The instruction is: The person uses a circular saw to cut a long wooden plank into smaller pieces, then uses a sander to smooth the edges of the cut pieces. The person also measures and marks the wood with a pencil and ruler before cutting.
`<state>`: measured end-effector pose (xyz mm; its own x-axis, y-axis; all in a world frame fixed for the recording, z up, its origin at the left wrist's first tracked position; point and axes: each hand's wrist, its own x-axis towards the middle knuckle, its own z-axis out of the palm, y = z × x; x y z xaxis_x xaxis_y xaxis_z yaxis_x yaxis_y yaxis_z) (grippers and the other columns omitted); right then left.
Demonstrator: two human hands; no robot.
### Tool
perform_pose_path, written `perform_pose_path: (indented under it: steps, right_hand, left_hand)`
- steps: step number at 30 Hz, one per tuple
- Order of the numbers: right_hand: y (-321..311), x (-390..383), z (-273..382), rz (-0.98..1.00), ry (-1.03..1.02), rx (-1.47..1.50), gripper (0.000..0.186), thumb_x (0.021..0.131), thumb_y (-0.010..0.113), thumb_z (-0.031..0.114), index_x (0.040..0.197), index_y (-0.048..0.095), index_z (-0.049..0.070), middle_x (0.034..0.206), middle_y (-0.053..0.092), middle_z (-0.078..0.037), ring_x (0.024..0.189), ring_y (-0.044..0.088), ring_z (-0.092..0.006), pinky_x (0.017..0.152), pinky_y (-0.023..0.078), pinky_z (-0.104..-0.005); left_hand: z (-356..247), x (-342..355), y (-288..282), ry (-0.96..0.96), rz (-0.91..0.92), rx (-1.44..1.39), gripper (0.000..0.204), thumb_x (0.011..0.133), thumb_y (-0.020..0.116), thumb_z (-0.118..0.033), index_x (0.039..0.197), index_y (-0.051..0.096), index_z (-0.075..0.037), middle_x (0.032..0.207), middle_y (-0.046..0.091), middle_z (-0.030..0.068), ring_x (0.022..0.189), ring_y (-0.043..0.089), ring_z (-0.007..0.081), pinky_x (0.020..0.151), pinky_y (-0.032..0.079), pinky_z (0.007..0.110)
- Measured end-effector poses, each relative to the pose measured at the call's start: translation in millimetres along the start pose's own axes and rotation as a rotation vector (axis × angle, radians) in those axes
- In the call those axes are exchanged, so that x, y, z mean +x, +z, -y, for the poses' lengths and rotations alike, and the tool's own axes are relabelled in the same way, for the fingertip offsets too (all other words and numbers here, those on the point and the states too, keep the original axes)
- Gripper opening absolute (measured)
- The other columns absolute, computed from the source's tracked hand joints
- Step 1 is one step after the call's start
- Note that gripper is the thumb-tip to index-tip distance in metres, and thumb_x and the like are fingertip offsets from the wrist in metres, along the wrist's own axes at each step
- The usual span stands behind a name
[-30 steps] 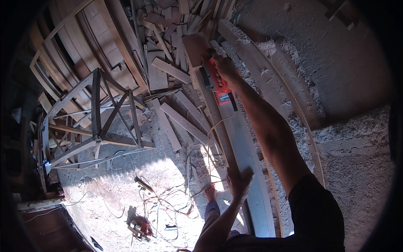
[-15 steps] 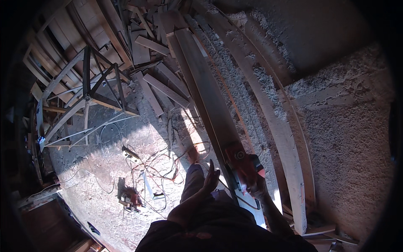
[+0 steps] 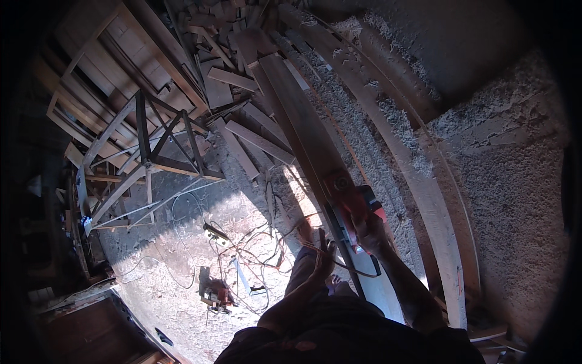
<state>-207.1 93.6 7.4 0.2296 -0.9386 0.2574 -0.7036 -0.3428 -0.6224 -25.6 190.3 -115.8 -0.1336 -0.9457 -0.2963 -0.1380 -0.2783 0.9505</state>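
- Your left hand [image 3: 325, 258] has its fingers extended, apparently empty, just beside the board [image 3: 306, 121].
- Your right hand [image 3: 371, 235] is closed around the red planer [image 3: 347, 197], on the board's near half.
- A handsaw [image 3: 240, 276] lies leftward.
- Farther: a wooden frame [image 3: 143, 124], offcuts [image 3: 259, 142].

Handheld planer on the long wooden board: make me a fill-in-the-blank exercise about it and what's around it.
1. The person's bare-handed grip on the red-and-black handheld power planer is that of the ____ hand.
2. The pale, curved wooden beam lies on the ____ side of the long, flat wooden board.
3. The dark, cross-braced wooden frame stands on the board's ____ side.

Missing words: right; right; left.
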Motion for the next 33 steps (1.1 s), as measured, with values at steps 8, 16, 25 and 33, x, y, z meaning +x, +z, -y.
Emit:
perform_pose_path:
  steps: [8,16,25,33]
  right_hand:
    - [37.6,206.0,4.0,0.026,0.074,0.125,0.033,0.104,0.05,0.021,0.137,0.051,0.024,0.096,0.065,-0.02,0.07,0.066,-0.0421,0.057,0.054,-0.0469]
    - [72.9,360.0,-3.3,0.087,0.402,0.503,0.045,0.103,0.05,0.056,0.122,0.062,0.017,0.075,0.065,-0.011,0.062,0.068,-0.0271,0.053,0.053,-0.0395]
    - [89.2,499.5,-7.3,0.148,0.593,0.615,0.065,0.102,0.038,0.069,0.103,0.062,0.009,0.054,0.054,-0.006,0.041,0.055,-0.018,0.037,0.043,-0.0333]
    - [112.8,579.6,-13.2,0.135,0.527,0.726,0.047,0.106,0.044,0.054,0.107,0.061,0.01,0.054,0.055,-0.006,0.039,0.053,-0.0159,0.034,0.038,-0.0332]
  left_hand:
    - [-36.8,104.7,14.4,-0.021,-0.26,0.31,0.121,0.086,0.076,-0.056,0.16,0.0,0.003,0.165,0.01,0.0306,0.153,0.016,0.0431,0.122,0.025,0.045]
    - [-80.9,240.1,-42.7,0.052,-0.435,0.308,0.129,0.076,0.088,-0.047,0.156,0.004,0.01,0.152,0.029,0.0325,0.142,0.035,0.042,0.115,0.035,0.048]
    - [-203.0,257.6,-76.7,-0.003,-0.27,-0.121,0.093,0.076,0.087,-0.021,0.148,0.031,0.002,0.13,0.054,0.0227,0.116,0.057,0.0305,0.096,0.05,0.043]
    - [-156.0,261.3,-60.2,-0.038,-0.47,-0.022,0.109,0.076,0.087,-0.037,0.152,0.019,0.001,0.138,0.042,0.0287,0.126,0.046,0.0431,0.106,0.04,0.054]
